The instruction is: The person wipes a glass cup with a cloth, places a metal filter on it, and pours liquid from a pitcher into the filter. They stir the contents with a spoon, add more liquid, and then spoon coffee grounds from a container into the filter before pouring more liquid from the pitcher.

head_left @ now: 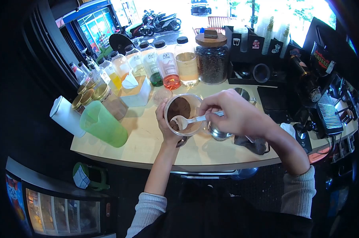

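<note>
My left hand (166,126) is wrapped round the side of a clear jar (201,104) and holds it tilted toward me above the counter. Brown powder (178,108) lies inside the jar. With its fingers pinched on the handle, my right hand (233,112) grips a white spoon (195,119) from the right side. The spoon's bowl is inside the jar, at the powder. Behind the jar a clear round lid (162,96) lies on the counter. A metal cup (219,135) stands partly hidden below my right hand.
On the left are a green pitcher (104,125), a white pitcher (66,117) and gold-lidded jars (102,92). Syrup bottles (169,65), a tissue box (136,93) and a coffee bean jar (212,61) line the back. A dark cloth (251,144) and coffee equipment (306,79) sit right.
</note>
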A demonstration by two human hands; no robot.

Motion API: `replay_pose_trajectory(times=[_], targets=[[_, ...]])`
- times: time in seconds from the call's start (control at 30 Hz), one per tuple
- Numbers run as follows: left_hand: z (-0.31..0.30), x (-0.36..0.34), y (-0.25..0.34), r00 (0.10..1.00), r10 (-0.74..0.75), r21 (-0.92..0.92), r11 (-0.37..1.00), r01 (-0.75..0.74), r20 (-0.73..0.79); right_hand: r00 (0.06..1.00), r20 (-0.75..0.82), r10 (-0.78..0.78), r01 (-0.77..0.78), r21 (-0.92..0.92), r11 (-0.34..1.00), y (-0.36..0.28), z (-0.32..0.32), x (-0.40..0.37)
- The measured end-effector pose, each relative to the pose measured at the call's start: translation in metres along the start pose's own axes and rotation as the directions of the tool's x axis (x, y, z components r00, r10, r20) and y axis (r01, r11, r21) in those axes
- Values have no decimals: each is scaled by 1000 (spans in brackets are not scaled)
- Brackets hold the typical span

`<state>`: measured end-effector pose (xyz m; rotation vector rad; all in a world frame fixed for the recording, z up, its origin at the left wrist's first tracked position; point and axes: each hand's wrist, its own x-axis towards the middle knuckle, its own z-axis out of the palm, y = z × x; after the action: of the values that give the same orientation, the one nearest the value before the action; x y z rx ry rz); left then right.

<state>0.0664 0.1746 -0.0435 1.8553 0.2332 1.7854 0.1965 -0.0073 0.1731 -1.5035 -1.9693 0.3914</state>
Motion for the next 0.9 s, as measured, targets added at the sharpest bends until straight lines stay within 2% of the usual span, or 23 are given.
replay_pose_trajectory(times=[0.03, 0.07, 0.13, 0.17, 0.23, 0.37, 0.43, 0.57, 0.67, 0.73, 0.8, 0.9], targets=[[0, 0, 1, 1000, 21, 49, 999, -21, 2, 1000, -5, 30, -29, 81, 996, 5, -2, -1], [0, 1, 2, 1000, 23, 47, 999, -23, 3, 1000, -7, 30, -29, 80, 996, 11, -2, -1], [1, 2, 4, 1000, 4, 91, 996, -5, 14, 997, -2, 81, -77, 293, 953, 20, -3, -1], [1, 3, 5, 1000, 7, 90, 996, -8, 14, 997, -5, 80, -75, 292, 953, 21, -4, -3], [1, 5, 8, 1000, 9, 71, 997, -10, 26, 961, 86, 263, -272, 458, 846, 19, -8, -5], [2, 10, 17, 999, 44, 145, 988, -48, 32, 962, 71, 263, -264, 495, 828, 29, -11, -11], [6, 13, 22, 1000, -10, 60, 998, 10, -2, 948, 64, 312, -301, 497, 814, 29, -15, -14], [10, 18, 33, 999, -32, 52, 998, 31, 11, 941, 36, 337, -307, 515, 800, 27, -26, -24], [11, 16, 30, 996, -84, -44, 995, 84, 2, 945, 1, 328, -273, 555, 786, 32, -35, -36], [7, 16, 28, 992, -121, 108, 987, 117, 34, 929, -90, 358, -270, 497, 825, 35, -41, -46], [9, 16, 30, 992, -126, 89, 988, 124, 8, 918, -80, 388, -305, 479, 823, 38, -48, -56], [8, 16, 32, 988, -152, 74, 985, 153, -27, 870, -148, 470, -365, 447, 817, 47, -50, -73]])
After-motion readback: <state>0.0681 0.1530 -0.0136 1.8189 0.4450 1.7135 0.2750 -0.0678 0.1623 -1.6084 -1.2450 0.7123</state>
